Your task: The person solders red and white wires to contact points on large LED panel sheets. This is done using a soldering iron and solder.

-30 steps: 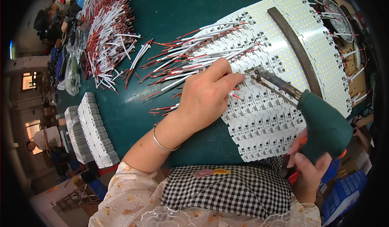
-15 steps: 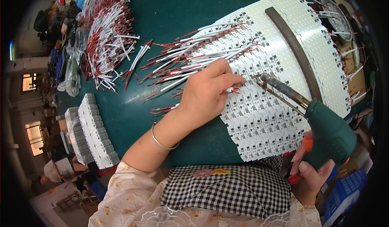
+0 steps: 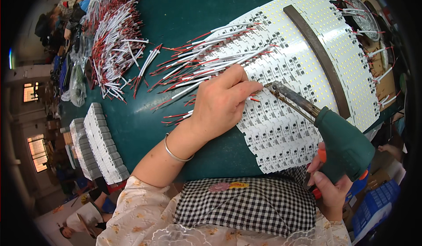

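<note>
My left hand point(image 3: 221, 100) is closed over the sheets of white LED circuit boards point(image 3: 283, 134), thumb and forefinger pinched on a thin wire mostly hidden by the fingers. Red and white wire ends point(image 3: 252, 98) poke out beside that hand. In my right hand point(image 3: 330, 191) is a green soldering gun point(image 3: 345, 141), gripped by its handle. Its metal tip point(image 3: 269, 86) is right by the left fingertips, at the boards' surface. Several white-sleeved wires point(image 3: 204, 65) with red ends lie across the boards' left part.
A dark curved bar point(image 3: 320, 54) lies across the boards. Heaps of red and white wires point(image 3: 115, 48) cover the far left of the green table point(image 3: 176, 13). Stacked white strips point(image 3: 104, 145) stand at the left edge. A blue basket point(image 3: 376, 211) is at lower right.
The soldering gun has moved left, bringing its tip up to my left fingertips. My left hand has barely shifted. At lower left, a person in the background has moved.
</note>
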`<control>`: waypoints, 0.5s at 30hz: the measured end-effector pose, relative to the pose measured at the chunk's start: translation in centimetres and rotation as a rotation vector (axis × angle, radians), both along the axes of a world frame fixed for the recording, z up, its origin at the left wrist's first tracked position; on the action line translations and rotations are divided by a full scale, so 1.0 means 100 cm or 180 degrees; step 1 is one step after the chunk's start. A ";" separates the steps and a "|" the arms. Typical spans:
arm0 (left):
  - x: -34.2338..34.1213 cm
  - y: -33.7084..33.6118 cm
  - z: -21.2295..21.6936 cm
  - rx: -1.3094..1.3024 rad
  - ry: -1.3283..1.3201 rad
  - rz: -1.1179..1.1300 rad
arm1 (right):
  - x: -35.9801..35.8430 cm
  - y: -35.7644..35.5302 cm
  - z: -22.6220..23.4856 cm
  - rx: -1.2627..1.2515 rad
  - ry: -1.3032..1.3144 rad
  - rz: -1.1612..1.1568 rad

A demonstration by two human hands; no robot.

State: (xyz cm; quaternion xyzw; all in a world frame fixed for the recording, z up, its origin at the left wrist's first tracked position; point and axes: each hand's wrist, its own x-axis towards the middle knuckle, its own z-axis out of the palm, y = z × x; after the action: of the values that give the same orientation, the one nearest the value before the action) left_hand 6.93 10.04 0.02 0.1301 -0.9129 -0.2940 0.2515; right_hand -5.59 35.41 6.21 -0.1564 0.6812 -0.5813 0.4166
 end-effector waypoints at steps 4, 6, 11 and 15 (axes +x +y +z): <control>0.001 0.002 0.000 -0.0110 0.0010 0.0059 | -0.005 0.010 -0.010 -0.0040 0.0196 0.0369; 0.002 0.003 0.002 -0.0153 0.0055 0.0031 | -0.005 0.012 -0.006 0.0047 0.0274 0.0514; 0.002 0.001 0.001 -0.0142 -0.0031 0.0064 | -0.004 -0.007 0.015 -0.0573 -0.1602 -0.0638; 0.002 0.008 0.012 -0.0267 -0.0118 0.0125 | -0.024 -0.008 -0.004 -0.1139 -0.0531 0.0155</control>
State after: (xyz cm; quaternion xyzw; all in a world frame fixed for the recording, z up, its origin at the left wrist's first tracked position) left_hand 7.17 10.89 1.24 0.1427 -0.9262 -0.2481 0.2455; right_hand -7.98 34.62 5.85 -0.1957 0.5262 -0.6937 0.4511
